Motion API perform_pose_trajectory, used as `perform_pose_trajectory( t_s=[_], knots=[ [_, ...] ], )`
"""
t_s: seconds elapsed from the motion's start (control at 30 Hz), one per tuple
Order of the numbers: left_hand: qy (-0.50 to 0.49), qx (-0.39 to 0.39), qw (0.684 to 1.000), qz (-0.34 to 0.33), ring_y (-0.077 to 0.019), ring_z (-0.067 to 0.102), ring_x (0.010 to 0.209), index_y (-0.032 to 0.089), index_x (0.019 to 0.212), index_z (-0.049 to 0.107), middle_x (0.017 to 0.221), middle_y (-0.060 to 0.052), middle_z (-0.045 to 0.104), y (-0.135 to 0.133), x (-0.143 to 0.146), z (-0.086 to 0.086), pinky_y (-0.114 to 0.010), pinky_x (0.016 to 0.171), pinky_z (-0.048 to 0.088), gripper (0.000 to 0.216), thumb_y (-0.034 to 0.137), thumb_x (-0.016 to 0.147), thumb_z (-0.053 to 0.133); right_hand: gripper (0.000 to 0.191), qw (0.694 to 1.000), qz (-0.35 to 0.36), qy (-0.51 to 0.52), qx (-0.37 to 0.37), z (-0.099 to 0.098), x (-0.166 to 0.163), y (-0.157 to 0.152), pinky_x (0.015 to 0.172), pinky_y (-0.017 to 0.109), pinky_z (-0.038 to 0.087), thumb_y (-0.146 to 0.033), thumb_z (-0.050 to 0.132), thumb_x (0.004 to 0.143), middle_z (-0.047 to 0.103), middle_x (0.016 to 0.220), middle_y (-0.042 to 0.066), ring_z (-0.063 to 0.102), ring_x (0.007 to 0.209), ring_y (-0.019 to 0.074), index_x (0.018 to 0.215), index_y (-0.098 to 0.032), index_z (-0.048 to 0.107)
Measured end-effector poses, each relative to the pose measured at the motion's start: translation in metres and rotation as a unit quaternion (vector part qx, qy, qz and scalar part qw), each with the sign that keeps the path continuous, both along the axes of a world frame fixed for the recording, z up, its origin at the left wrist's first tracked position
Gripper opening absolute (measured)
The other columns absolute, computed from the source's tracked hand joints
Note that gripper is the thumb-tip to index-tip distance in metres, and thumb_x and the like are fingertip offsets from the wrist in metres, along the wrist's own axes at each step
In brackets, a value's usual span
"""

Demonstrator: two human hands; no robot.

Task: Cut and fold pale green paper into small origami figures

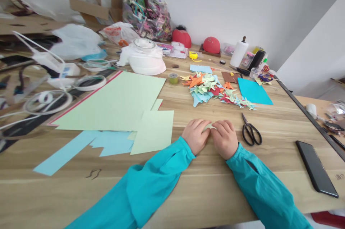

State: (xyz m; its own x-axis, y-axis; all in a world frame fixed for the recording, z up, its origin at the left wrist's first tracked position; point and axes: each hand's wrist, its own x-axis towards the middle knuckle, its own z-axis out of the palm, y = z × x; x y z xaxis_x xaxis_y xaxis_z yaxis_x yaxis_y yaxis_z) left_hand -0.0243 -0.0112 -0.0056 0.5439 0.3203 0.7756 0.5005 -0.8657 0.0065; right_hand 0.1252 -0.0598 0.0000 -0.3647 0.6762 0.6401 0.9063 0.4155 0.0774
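My left hand [196, 135] and my right hand [224, 138] meet over the wooden table, fingers closed on a small piece of pale green paper [208, 126]. Most of that paper is hidden under the fingers. Just right of my right hand lie black-handled scissors [251, 132], tips pointing away. Left of my left hand are cut pale green sheets [153, 128] and a large pale green sheet [113, 103]. Beyond my hands is a heap of folded paper cranes [207, 86] in orange, green, blue and red.
Blue paper pieces [67, 152] lie at the left, near coiled white cables [48, 103]. A phone [316, 168] rests at the right. Turquoise paper [254, 91] and a roll of green tape [173, 78] sit farther back. Bags and a cardboard box [88, 8] stand along the wall.
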Motion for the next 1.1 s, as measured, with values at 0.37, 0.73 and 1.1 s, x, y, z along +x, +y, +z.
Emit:
perform_pose_trajectory(
  t_s=[0.37, 0.73, 1.1],
  knots=[
    [0.021, 0.019, 0.999, -0.020, -0.0212, 0.052, 0.086, 0.016, 0.072, 0.065, 0.102, -0.006, 0.067, 0.002, -0.005, 0.006, -0.036, 0.068, 0.044, 0.019, 0.014, 0.079, 0.048, 0.014, 1.000, 0.019, -0.010, 0.014, 0.004, 0.003, 0.001, 0.092, 0.038, 0.033, -0.012, 0.051, 0.078, 0.068, 0.089, 0.003, 0.054, 0.093, 0.0185, 0.082, -0.019, 0.063],
    [-0.006, 0.028, 0.999, 0.017, -0.0224, 0.051, 0.088, 0.018, 0.073, 0.064, 0.105, -0.005, 0.067, 0.014, -0.017, 0.005, -0.038, 0.070, 0.042, 0.016, 0.010, 0.076, 0.050, 0.017, 0.990, -0.095, 0.067, 0.076, 0.004, 0.035, 0.014, 0.091, 0.041, 0.033, -0.008, 0.053, 0.074, 0.069, 0.082, 0.003, 0.056, 0.087, 0.0200, 0.065, -0.020, 0.061],
    [0.021, 0.022, 0.999, -0.029, -0.0199, 0.055, 0.085, 0.016, 0.078, 0.066, 0.103, -0.007, 0.067, 0.007, -0.008, 0.006, -0.034, 0.070, 0.045, 0.017, 0.013, 0.081, 0.049, 0.017, 1.000, 0.024, 0.005, 0.006, 0.001, 0.010, 0.006, 0.097, 0.039, 0.030, -0.014, 0.049, 0.084, 0.067, 0.094, 0.003, 0.054, 0.098, 0.0166, 0.089, -0.022, 0.063]
  ],
)
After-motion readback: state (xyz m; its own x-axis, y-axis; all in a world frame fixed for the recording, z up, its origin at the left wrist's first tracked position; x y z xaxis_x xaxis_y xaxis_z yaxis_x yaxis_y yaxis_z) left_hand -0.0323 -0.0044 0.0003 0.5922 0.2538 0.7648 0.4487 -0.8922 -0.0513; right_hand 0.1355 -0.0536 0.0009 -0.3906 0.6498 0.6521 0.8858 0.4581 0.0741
